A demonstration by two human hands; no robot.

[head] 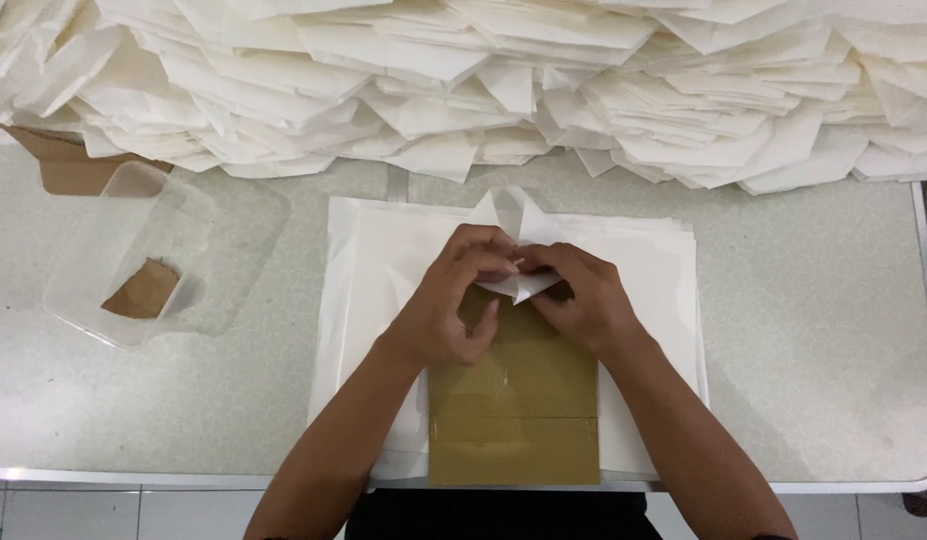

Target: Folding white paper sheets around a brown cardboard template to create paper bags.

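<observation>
My left hand [454, 300] and my right hand [582, 298] meet over a brown cardboard template [514, 410] that lies on a stack of white paper sheets [369, 260]. Both hands pinch a folded white paper piece [521, 285] between the fingertips, its pointed corner hanging down between the thumbs. Part of the folded sheet [509, 210] sticks up behind my fingers. The cardboard reaches the near table edge.
A big heap of folded white paper pieces [484, 80] fills the far side of the table. A clear plastic container [134, 250] with a brown scrap inside sits at the left, a brown cardboard piece [69, 165] behind it. The table edge [184, 478] runs along the front.
</observation>
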